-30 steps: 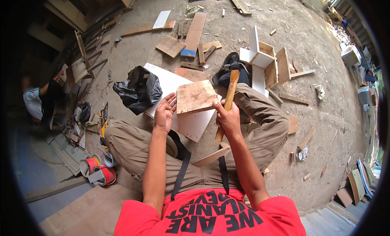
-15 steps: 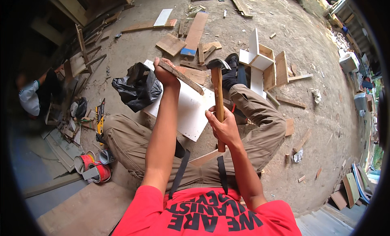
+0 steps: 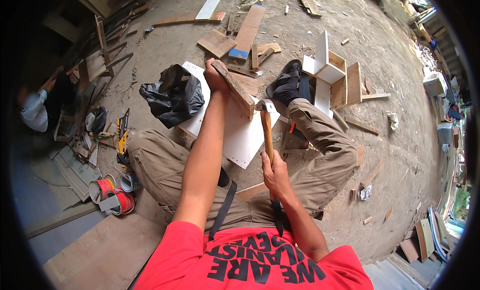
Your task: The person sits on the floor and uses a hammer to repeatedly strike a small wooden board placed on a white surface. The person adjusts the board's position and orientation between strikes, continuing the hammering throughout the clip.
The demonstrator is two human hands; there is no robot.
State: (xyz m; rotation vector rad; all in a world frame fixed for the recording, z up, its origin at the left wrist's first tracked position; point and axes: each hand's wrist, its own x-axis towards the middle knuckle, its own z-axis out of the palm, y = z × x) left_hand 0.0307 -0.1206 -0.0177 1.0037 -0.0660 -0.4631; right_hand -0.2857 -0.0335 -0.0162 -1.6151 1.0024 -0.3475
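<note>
My left hand (image 3: pixel 215 79) is closed round the far end of a short, rough wood strip (image 3: pixel 237 93), held slanting above a white board (image 3: pixel 243 144). My right hand (image 3: pixel 275 173) grips the wooden handle of a claw hammer (image 3: pixel 268 130). The metal head is up beside the strip's near end; whether they touch I cannot tell. Small holes dot the near edge of the white board, which lies between my legs. A black plastic bag (image 3: pixel 172 96) rests on its left side.
Wood offcuts (image 3: pixel 216 43) and a long blue-ended plank (image 3: pixel 248 32) lie beyond the board. To the right stands a partly built wooden box (image 3: pixel 339 82). A yellow handsaw (image 3: pixel 123 133) and red cans (image 3: pixel 120 202) are at my left. Another person (image 3: pixel 37 112) sits far left.
The hammer head has swung down and nearer to the strip's near end. My left hand and the strip have shifted slightly right, the strip now tilted more steeply.
</note>
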